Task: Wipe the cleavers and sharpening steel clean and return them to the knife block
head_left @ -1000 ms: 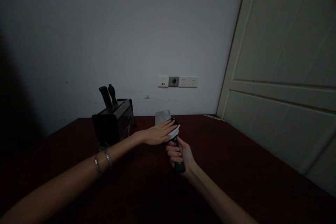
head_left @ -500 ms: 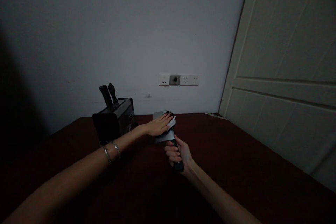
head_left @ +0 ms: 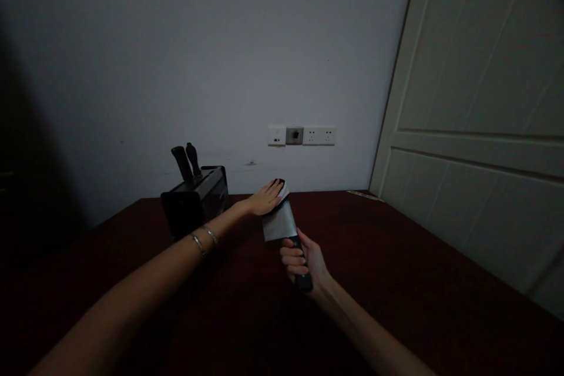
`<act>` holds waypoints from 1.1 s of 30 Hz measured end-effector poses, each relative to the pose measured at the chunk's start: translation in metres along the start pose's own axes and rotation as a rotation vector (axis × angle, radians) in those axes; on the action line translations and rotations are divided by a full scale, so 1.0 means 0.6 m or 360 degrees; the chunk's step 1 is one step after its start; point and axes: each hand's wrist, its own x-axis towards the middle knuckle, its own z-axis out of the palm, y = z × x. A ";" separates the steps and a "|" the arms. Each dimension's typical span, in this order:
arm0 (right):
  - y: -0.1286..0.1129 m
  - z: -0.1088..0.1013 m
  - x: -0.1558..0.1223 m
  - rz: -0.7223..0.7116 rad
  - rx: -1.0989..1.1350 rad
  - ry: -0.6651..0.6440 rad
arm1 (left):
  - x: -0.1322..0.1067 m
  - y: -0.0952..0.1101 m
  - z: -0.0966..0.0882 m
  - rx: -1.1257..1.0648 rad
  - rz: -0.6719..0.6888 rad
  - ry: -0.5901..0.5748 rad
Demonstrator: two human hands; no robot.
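My right hand (head_left: 304, 258) is wrapped round the black handle of a cleaver (head_left: 281, 224), whose broad metal blade points away from me. Flat on the far part of that blade lies my left hand (head_left: 267, 197), its fingers stretched out over a folded black-and-white cloth (head_left: 284, 192). The palm hides most of the cloth and the blade's far end. Left of the cleaver, beyond my left forearm, stands a dark knife block (head_left: 194, 200) with two black handles sticking up from its top.
The dark red tabletop (head_left: 361, 264) runs back to a pale wall (head_left: 211, 59). Wall sockets (head_left: 319, 136) sit above its back edge. A panelled white door (head_left: 467, 88) borders the right side, and a thin strip (head_left: 365, 195) lies at the back right corner.
My left hand has slid with the cloth toward the blade's far end, baring more metal near the handle. My right hand keeps its grip. The view has shifted slightly.
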 end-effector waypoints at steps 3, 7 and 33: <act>0.000 0.000 -0.001 0.0002 -0.0004 0.0006 | -0.008 0.007 0.002 0.0021 0.0053 0.0031; -0.002 -0.002 -0.003 -0.0038 -0.0024 0.0029 | -0.024 0.031 0.000 0.0015 0.0094 0.0033; -0.018 -0.005 -0.012 -0.0115 -0.0064 0.0056 | -0.058 0.139 -0.052 -0.0113 0.0122 -0.0177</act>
